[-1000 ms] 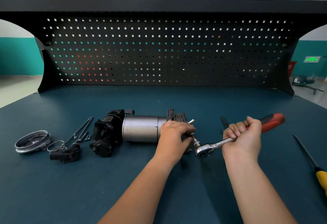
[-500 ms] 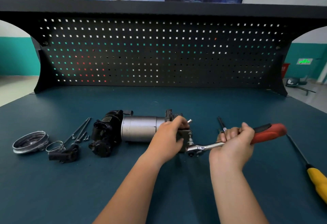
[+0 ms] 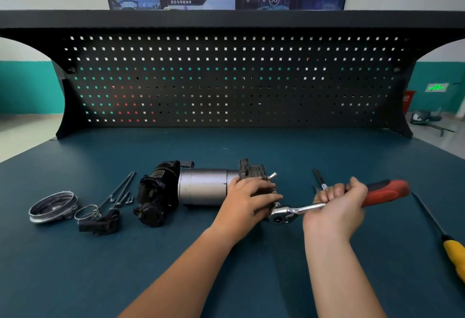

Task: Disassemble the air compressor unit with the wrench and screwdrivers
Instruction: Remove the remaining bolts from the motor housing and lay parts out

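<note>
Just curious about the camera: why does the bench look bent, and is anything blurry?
Head view: the wide-angle lens bows the pegboard and table edge; the right hand and its ratchet wrench are motion-smeared; the left hand holding the air compressor looks sharp, with soft glare on its silver cylinder.

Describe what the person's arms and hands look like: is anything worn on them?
Both arms are bare as far as the lower edge of the picture, and no sleeves show. The left hand and the right hand wear no gloves. No watch, ring, bracelet or marking is visible on either.
</note>
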Demonstrator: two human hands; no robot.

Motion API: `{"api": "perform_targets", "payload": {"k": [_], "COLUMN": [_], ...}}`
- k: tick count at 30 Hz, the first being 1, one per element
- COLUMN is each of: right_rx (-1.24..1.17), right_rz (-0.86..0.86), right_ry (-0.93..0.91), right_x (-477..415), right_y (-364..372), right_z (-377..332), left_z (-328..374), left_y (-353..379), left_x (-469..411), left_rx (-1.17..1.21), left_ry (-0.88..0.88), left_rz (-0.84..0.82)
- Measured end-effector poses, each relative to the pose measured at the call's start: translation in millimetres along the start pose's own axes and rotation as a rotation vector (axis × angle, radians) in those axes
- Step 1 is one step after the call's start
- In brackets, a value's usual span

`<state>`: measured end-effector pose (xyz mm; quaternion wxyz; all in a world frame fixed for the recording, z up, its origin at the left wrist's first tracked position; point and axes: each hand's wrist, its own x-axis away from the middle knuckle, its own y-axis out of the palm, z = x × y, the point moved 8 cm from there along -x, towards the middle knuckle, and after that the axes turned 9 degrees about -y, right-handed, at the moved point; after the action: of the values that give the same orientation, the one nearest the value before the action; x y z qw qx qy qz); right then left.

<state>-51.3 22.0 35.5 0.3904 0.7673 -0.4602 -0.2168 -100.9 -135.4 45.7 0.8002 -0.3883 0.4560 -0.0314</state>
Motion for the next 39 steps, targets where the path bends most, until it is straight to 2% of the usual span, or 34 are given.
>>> {"api": "perform_targets", "payload": {"k": [2,5,9,13,17,19,24,27,31,34,36,39], "right_rx": [-0.068,0.017,0.094,0.141,0.159,0.175,0.228,0.336,0.457,0.528,0.55,0.505], "right_rz": [-0.045,-0.218,-0.365,-0.467,-0.538,-0.562,-0.666,-0.776,-0.956,-1.061,-1.041,-0.921], "right_ry": [0.012,-0.065,-0.066,-0.038,-0.04,-0.055,-0.13,-0.224,-0.396,-0.439,-0.417,-0.248], "right_x": [-0.8,3.6,-0.1,-7.2,-6.7,-4.7,8.1,20.2,41.2,53.6,48.5,27.9], "right_y": [11.0,36.2,54.0,62.4,71.2,74.0,78.0,83.4,96.7,106.2,108.0,102.2], "right_z": [4.1,2.0,5.4,7.0,7.7,7.6,7.4,7.5,7.5,10.3,10.7,13.5], "left_z": [0.3,-3.2,-21.4,-15.1,-16.7,-14.5,-12.7,-12.2,-6.2,-2.0,-2.0,1.1], "left_y": [-0.6,0.1,1.8,0.9,11.5,17.8,19.1,13.4,8.7,2.4,1.3,5.3], "left_x": [-0.4,-0.8,0.7,0.5,6.1,8.5,6.0,5.1,9.4,10.7,10.7,10.6], "left_rx": [0.023,0.055,0.231,0.201,0.044,0.002,0.093,0.07,0.042,0.041,0.013,-0.06], "left_ry": [-0.011,-0.057,-0.309,-0.26,-0.397,-0.464,-0.651,-0.647,-0.556,-0.515,-0.498,-0.401], "left_rz": [0.04,0.046,-0.105,-0.224,-0.294,-0.287,-0.169,-0.103,-0.105,-0.069,-0.083,-0.136]}}
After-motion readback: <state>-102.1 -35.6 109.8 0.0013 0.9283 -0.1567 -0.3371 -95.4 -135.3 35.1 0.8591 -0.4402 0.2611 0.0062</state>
